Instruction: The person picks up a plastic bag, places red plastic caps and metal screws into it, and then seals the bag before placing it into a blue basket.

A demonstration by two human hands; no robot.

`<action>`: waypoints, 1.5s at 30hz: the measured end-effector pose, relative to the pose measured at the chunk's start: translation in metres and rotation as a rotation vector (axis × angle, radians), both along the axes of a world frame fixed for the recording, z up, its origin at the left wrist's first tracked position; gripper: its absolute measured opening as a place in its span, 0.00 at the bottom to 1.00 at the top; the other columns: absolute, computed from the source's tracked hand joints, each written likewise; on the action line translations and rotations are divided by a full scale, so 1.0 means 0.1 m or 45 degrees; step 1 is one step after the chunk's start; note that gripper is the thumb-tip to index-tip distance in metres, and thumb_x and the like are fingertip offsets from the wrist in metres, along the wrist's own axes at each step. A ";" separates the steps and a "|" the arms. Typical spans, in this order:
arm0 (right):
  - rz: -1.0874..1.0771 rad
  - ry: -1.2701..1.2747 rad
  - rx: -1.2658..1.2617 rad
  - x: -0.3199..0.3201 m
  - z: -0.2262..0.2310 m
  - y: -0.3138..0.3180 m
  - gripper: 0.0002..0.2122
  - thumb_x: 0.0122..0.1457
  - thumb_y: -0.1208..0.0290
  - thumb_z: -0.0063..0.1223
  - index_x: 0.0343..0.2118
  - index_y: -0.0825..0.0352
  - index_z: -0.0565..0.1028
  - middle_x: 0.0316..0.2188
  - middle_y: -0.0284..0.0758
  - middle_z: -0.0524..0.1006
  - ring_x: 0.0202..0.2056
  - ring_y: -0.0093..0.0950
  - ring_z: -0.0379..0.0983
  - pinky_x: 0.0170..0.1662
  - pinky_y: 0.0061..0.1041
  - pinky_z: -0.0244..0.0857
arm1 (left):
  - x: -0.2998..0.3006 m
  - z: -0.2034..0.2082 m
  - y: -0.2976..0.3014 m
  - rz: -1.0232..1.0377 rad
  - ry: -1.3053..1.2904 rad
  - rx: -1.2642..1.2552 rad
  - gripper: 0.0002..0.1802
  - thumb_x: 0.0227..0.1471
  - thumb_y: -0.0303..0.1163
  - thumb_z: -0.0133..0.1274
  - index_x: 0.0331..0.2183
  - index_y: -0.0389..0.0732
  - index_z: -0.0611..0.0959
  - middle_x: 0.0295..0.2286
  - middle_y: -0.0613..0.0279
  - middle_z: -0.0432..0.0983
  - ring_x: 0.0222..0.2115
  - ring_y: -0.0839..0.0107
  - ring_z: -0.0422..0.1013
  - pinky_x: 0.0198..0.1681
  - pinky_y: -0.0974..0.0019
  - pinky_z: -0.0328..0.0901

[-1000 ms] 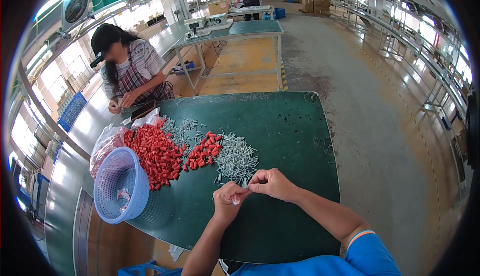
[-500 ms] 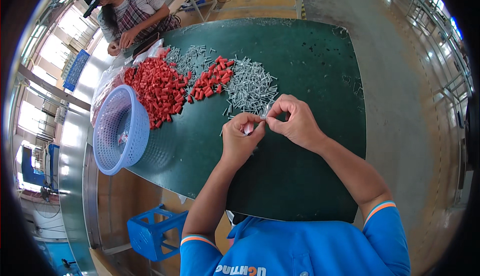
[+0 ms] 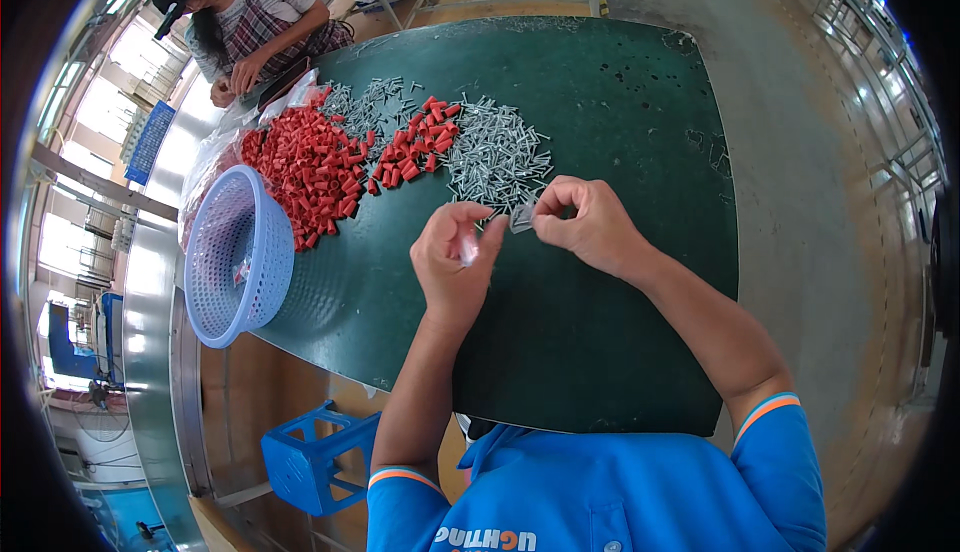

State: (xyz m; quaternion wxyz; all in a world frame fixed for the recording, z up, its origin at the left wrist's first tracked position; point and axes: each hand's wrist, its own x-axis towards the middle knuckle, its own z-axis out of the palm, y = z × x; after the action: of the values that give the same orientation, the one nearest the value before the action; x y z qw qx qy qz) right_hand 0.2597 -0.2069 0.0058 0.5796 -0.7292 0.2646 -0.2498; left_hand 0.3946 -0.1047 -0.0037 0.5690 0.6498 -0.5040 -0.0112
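Observation:
My right hand (image 3: 597, 227) pinches a small clear plastic bag (image 3: 521, 217) between thumb and forefinger, just in front of the screw pile. Beside it my left hand (image 3: 452, 264) is curled, its thumb and forefinger close to the bag. A shiny piece of clear plastic (image 3: 468, 248) shows inside its grip; whether this belongs to the same bag I cannot tell. Directly beyond both hands lies a heap of silver screws (image 3: 495, 152). Left of that sits a small group of red plastic sleeves (image 3: 418, 142).
A larger heap of red sleeves (image 3: 310, 167) and more screws (image 3: 370, 107) cover the green table's (image 3: 620, 352) far left. A light-blue perforated basket (image 3: 240, 257) with small bags inside stands at the left edge. A co-worker (image 3: 265, 12) sits beyond; a blue stool (image 3: 315, 457) stands below left.
My hands have drawn apart from their touching pinch, the left moving left. The clear bag now shows at my right fingertips. The whole view has shifted slightly.

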 end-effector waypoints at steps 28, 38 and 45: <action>0.379 -0.133 0.484 -0.01 0.03 -0.03 0.09 0.52 0.70 0.55 0.33 0.71 0.75 0.25 0.29 0.74 0.28 0.15 0.67 0.34 0.16 0.62 | 0.06 0.11 0.26 -0.474 0.183 0.300 0.05 0.47 0.26 0.52 0.25 0.36 0.73 0.20 0.64 0.68 0.20 0.74 0.64 0.25 0.73 0.59; -0.098 0.277 -0.276 -0.13 0.03 -0.31 0.06 0.49 0.73 0.56 0.26 0.70 0.75 0.22 0.27 0.74 0.25 0.14 0.67 0.30 0.16 0.62 | 0.17 0.13 0.36 -0.467 0.254 0.256 0.05 0.43 0.21 0.52 0.24 0.36 0.72 0.20 0.64 0.67 0.20 0.73 0.63 0.24 0.73 0.58; -0.040 0.262 -0.502 -0.12 0.06 -0.26 0.05 0.45 0.78 0.54 0.27 0.71 0.75 0.24 0.38 0.74 0.26 0.26 0.72 0.31 0.23 0.64 | 0.17 0.13 0.31 -0.527 -0.208 0.300 0.11 0.33 0.15 0.54 0.25 0.35 0.72 0.21 0.58 0.70 0.24 0.61 0.70 0.27 0.67 0.63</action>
State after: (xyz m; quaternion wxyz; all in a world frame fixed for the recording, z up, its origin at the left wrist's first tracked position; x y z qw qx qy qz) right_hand 0.2482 -0.2333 0.0123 0.3917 -0.8459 0.2794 -0.2300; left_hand 0.4115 -0.0739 0.0096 0.4323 0.5931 -0.6659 -0.1336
